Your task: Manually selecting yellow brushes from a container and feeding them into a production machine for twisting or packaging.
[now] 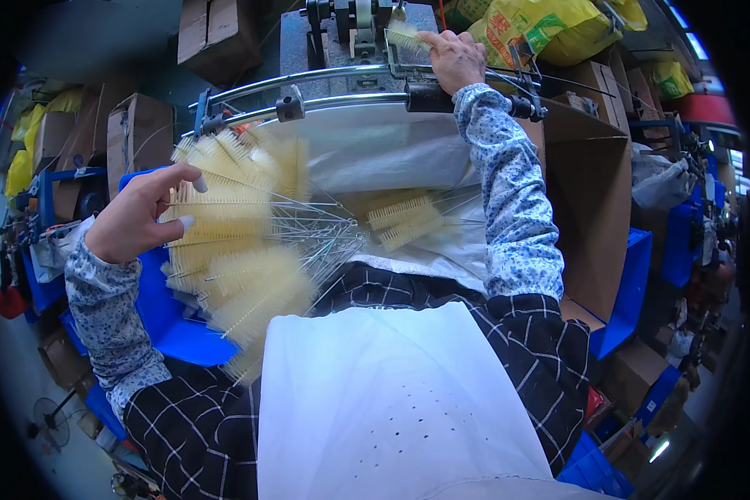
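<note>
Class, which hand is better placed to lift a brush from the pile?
Likely left: the left hand is open right at the pile, while the right hand is at the machine, touching another brush.

We get cool, bluish indoor light, moderately bright. Far right of the right hand (458, 60), strip lights (697, 46) blow out near the rim. Left of that hand, we see glints along the metal rods (350, 102); below them, a pale sheen on the plastic sheet (367, 150). Right of it, the cardboard box (587, 208) is shadowed inside. Beside the left hand (133, 217), we find the yellow brushes (225, 183) soft, fine bristles smearing. Up-left, hazy smudge. Fisheye bends the outer edges; corners black.
</note>
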The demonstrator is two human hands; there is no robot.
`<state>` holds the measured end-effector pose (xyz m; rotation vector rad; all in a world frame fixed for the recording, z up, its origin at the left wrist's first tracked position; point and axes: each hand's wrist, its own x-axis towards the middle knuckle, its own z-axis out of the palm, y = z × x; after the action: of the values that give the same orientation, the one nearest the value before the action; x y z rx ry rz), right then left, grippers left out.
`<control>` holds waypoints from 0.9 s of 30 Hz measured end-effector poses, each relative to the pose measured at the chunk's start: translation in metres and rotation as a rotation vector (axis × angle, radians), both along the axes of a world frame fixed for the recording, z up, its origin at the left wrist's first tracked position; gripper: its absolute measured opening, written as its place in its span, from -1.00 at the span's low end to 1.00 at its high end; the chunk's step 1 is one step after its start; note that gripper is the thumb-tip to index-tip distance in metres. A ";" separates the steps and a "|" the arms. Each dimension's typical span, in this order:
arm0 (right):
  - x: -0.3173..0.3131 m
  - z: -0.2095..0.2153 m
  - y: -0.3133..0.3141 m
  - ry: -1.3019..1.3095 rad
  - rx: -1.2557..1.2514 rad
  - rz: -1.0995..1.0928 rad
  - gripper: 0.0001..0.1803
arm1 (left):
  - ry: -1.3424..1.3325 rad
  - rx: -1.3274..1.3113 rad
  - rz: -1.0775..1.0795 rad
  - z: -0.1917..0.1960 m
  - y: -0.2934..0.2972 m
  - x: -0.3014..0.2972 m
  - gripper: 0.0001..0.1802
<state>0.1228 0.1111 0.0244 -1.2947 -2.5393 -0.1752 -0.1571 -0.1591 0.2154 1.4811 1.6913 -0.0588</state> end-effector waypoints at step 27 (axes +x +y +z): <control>0.044 -0.017 0.023 0.139 -0.048 -0.169 -0.56 | -0.526 0.746 -0.127 0.022 -0.007 -0.018 -0.56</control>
<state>0.1670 0.1343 0.0079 -1.4857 -2.3324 -0.0565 -0.1752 -0.1662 0.2373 1.9094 1.2220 0.9025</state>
